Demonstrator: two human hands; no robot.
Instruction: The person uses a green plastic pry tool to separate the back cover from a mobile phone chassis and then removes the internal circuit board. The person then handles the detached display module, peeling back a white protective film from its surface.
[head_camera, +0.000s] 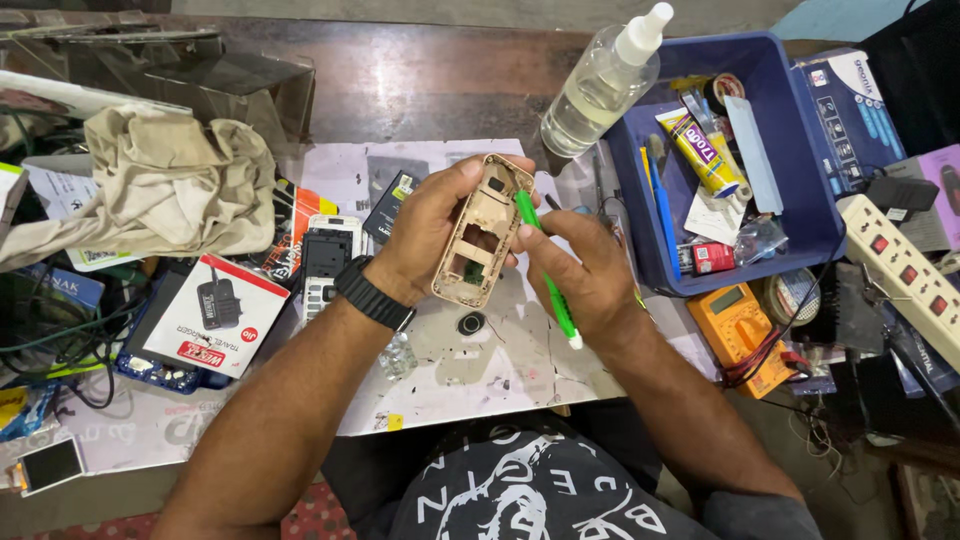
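Note:
My left hand (428, 226) holds a beige phone housing (484, 232) tilted upright above the work mat, its open inner side facing me. A black watch sits on that wrist. My right hand (585, 275) grips a green tool with a white end (548, 275), its upper tip resting against the housing's right edge. A small black round part (471, 323) lies on the white mat (440, 375) just below the housing. A white keypad phone with its black front (326, 262) lies left of my left wrist.
A blue bin (800, 150) at right holds a glue tube, tape and tools. A clear squeeze bottle (603, 85) stands behind. An orange multimeter (742, 335), a white power strip (900, 275), a crumpled cloth (165, 185) and a red-and-white charger box (215, 315) surround the mat.

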